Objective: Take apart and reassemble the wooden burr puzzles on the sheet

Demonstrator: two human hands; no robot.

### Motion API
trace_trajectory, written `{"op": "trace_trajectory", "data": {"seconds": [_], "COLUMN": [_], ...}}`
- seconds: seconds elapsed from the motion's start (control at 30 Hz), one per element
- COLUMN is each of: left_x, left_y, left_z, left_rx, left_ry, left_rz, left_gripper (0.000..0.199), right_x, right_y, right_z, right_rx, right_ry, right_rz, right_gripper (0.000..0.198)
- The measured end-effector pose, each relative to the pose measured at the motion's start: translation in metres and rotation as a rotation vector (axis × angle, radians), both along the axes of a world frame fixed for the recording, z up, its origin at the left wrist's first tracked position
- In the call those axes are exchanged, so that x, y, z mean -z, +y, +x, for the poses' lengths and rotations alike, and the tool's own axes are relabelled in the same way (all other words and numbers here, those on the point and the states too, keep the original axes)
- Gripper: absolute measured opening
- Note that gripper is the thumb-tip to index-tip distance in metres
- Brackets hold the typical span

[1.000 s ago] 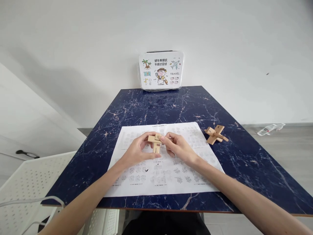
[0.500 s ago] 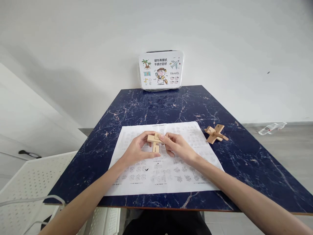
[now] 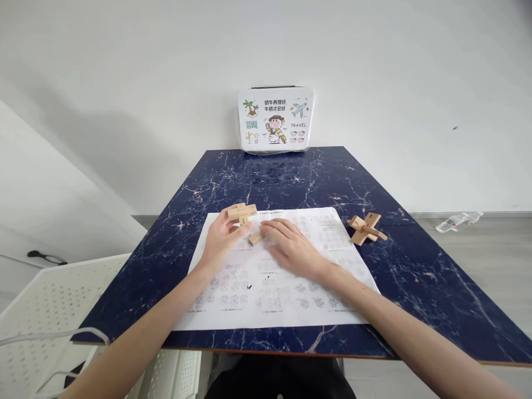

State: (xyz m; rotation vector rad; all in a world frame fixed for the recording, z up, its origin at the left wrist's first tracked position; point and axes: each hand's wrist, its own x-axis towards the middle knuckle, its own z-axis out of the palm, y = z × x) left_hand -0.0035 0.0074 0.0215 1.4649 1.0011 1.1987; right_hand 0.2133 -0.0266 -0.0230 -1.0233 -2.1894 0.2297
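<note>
My left hand [image 3: 222, 235] grips a partly joined wooden burr puzzle [image 3: 242, 213], raised above the paper, with dark marks on its pieces. Below and to the right of it, a loose wooden puzzle piece [image 3: 256, 239] lies at a slant on the printed sheet [image 3: 233, 318]. My right hand [image 3: 293, 246] is closed over the far end of this piece, and its fingers hide that end. Another wooden burr puzzle [image 3: 367, 227], its pieces crossed and numbered, stands at the sheet's right edge.
A white case [image 3: 274, 119] with cartoon prints stands against the wall at the back of the blue marbled table [image 3: 270, 185]. A white perforated rack [image 3: 29, 310] with a cable is at the left. A clear plastic bottle [image 3: 459, 221] lies on the floor at the right.
My left hand has moved left and away from me with the wooden puzzle. My right hand has come off that puzzle and down onto a loose piece on the sheet.
</note>
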Motion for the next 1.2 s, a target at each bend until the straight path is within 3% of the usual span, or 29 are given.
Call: {"op": "trace_trajectory", "data": {"seconds": [0.13, 0.23, 0.37, 0.47, 0.57, 0.7, 0.97, 1.07, 1.2], "left_x": [-0.002, -0.004, -0.003, -0.001, 0.002, 0.006, 0.012, 0.013, 0.013], "left_y": [-0.003, -0.005, -0.004, -0.004, -0.004, -0.009, -0.011, -0.01, -0.01], "left_z": [0.002, 0.002, 0.002, 0.001, 0.003, 0.009, 0.011, 0.01, 0.009], "left_rx": [0.038, 0.047, 0.047, 0.03, 0.058, 0.121, 0.045, 0.017, -0.004], "left_ry": [0.041, 0.067, 0.063, 0.073, 0.102, 0.149, 0.338, 0.384, 0.405], "left_rz": [0.0, 0.004, 0.022, 0.04, 0.057, 0.092, 0.28, 0.351, 0.411], "left_gripper": [0.059, 0.059, 0.06, 0.063, 0.063, 0.059, 0.062, 0.064, 0.063], "right_x": [0.003, 0.001, -0.009, -0.018, -0.021, -0.016, -0.01, -0.013, -0.021], "right_y": [0.002, 0.005, 0.007, 0.005, -0.002, -0.009, -0.009, -0.012, -0.014], "right_z": [0.001, 0.005, 0.011, 0.01, 0.002, -0.011, -0.01, -0.01, -0.012], "right_rx": [0.042, 0.083, 0.118, -0.011, -0.083, -0.022, 0.008, -0.05, -0.199], "right_ry": [-0.109, -0.061, 0.357, 0.664, 0.841, 0.898, 0.806, 0.814, 1.0], "right_rz": [-0.018, -0.1, -0.372, -0.597, -0.603, -0.611, -0.654, -0.722, -0.859], "right_gripper": [0.028, 0.019, 0.014, 0.023, 0.031, 0.04, 0.02, 0.022, 0.019]}}
